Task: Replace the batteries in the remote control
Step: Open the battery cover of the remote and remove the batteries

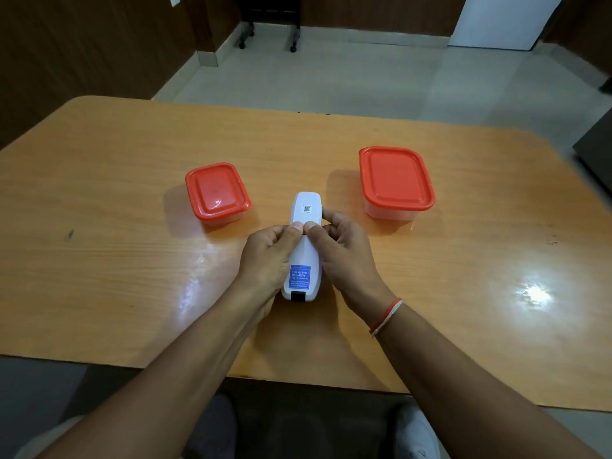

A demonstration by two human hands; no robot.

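A white remote control (304, 256) lies face down at the middle of the wooden table (116, 180), its back up, with a blue label near my end and a small code sticker at the far end. My left hand (266, 256) grips its left side and my right hand (344, 250) grips its right side. Both thumbs press side by side on the back of the remote, around its middle. The fingers curl under the body and are mostly hidden. No batteries are visible.
A small clear container with a red lid (217, 193) stands to the left of the remote. A larger one with a red lid (396, 180) stands to the right. Both lids are closed. The table's near edge runs just above my lap.
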